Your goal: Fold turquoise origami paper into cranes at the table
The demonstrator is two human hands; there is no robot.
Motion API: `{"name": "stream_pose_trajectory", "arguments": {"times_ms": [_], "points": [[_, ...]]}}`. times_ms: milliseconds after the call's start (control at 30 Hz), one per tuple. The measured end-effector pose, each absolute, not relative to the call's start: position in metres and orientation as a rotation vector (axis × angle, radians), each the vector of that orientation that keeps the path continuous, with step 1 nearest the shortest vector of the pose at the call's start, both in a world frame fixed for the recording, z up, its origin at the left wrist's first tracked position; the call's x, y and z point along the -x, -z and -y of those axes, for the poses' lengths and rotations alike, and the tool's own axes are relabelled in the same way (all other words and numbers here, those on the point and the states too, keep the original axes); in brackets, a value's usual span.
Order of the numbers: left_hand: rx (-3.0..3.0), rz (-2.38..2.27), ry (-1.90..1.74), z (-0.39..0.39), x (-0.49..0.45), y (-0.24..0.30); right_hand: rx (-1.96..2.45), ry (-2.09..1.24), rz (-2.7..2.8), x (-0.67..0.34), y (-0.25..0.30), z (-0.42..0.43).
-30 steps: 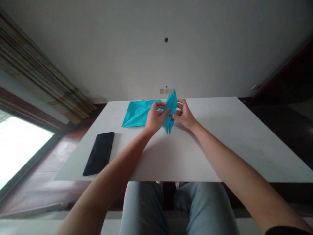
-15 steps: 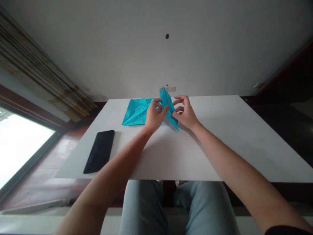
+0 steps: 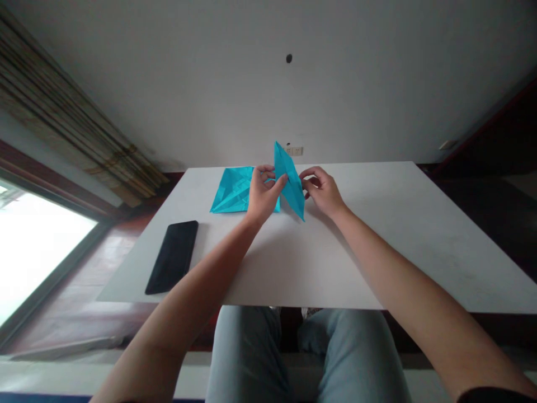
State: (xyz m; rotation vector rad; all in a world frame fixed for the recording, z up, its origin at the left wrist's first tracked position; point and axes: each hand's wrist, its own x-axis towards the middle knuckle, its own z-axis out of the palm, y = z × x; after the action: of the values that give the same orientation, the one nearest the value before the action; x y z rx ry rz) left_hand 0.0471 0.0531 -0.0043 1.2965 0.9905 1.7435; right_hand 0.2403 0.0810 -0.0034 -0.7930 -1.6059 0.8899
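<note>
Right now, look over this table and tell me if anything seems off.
Nothing looks spilled or torn. The one odd thing is the blue paper sheet beside the left hand: it is covered in crease lines, so it looks heavily worked. The black phone also lies at an angle to the table edge.

Striped curtains (image 3: 71, 106) hang beside a bright daylit window (image 3: 37, 252) above a polished reddish-brown floor (image 3: 84, 285), while a white wall (image 3: 335, 84) fitted with a power socket (image 3: 295, 150) rises behind a white counter (image 3: 335, 263).
</note>
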Motion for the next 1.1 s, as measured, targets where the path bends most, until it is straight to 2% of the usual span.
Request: {"name": "stream_pose_trajectory", "arguments": {"times_ms": [133,300,467,767,1100], "points": [[-1.291,-1.077,-1.738,-0.051,-0.049,-0.003,0.796,-0.632,1.674,-0.241,0.002,-0.080],[-1.295,-1.168,-1.752,-0.049,-0.048,-0.007,0.700,-0.517,1.659,-0.245,-0.008,-0.071],[-1.331,-1.107,-1.711,-0.046,-0.048,-0.009,0.673,-0.609,1.824,-0.241,-0.008,-0.067],[-1.378,-1.145,-1.679,-0.045,-0.048,-0.008,0.716,-0.816,1.728,-0.240,0.004,-0.075],[-1.425,-0.993,-1.545,-0.044,-0.047,-0.005,0.791,-0.792,1.795,-0.238,0.007,-0.073]]}}
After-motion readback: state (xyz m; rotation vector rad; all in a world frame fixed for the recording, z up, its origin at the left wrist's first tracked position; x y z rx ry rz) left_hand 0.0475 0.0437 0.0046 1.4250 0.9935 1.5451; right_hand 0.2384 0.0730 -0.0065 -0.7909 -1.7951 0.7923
